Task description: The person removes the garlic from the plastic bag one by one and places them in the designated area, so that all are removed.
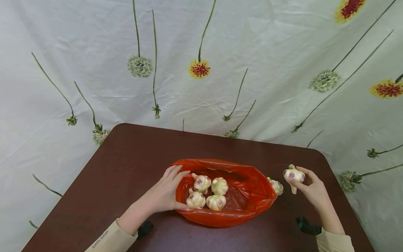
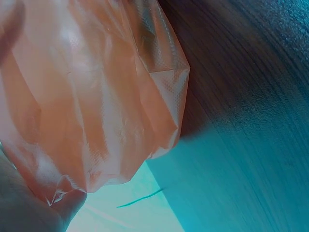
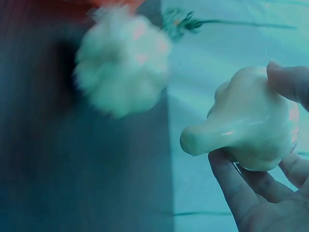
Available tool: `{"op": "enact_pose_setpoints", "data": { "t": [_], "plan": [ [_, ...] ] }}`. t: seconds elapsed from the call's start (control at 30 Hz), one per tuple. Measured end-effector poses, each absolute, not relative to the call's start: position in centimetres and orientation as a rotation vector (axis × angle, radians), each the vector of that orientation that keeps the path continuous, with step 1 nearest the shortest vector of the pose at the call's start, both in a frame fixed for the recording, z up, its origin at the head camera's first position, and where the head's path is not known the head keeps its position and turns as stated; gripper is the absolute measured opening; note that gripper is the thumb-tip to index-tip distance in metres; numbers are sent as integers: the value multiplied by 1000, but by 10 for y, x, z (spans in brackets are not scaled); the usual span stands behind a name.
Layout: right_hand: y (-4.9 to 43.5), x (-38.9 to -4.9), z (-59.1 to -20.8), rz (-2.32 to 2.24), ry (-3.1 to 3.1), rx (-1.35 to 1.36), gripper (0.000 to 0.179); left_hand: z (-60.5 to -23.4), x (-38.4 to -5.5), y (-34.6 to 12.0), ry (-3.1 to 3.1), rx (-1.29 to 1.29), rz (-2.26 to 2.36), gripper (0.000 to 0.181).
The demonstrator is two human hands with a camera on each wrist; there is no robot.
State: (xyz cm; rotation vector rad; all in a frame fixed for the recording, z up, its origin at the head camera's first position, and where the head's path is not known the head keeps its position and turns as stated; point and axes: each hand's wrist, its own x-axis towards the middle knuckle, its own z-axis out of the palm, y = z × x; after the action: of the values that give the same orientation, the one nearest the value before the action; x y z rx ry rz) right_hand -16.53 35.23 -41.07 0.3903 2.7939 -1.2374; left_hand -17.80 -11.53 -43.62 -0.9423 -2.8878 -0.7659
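Observation:
A red plastic bag [image 1: 217, 221] lies with its mouth wide, and several white garlic bulbs with purple patches, one of them a front garlic bulb [image 1: 216, 202], sit inside toward its left. My left hand [image 1: 167, 193] holds the bag's left rim, thumb at the front edge and fingers at the back. In the left wrist view the bag [image 2: 106, 96] hides most of that hand. To the right, my right hand [image 1: 317, 191] pinches a garlic bulb [image 1: 293, 175], its stem pointing down. Another garlic bulb [image 1: 277, 186] rests between the bag and this hand, against the bag's right side.
The dark brown table [image 1: 141, 150] has rounded far corners. Behind and beside it hangs a pale cloth [image 1: 176, 35] printed with flowers. A dark strap [image 1: 306, 227] shows by the right wrist, and a dark object [image 1: 145, 229] by the left.

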Motion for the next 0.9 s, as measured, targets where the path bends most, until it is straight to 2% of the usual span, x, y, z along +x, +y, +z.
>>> {"op": "enact_pose_setpoints", "data": {
  "t": [0.4, 0.9],
  "plan": [
    [371, -168, -450, -1176, 2690, 493, 78, -438, -178, -115, -2879, -944, -769, 100],
    [366, -168, -462, -1041, 2732, 405, 78, -437, -177, -115, -2887, -942, -802, 99]
  ]
}}
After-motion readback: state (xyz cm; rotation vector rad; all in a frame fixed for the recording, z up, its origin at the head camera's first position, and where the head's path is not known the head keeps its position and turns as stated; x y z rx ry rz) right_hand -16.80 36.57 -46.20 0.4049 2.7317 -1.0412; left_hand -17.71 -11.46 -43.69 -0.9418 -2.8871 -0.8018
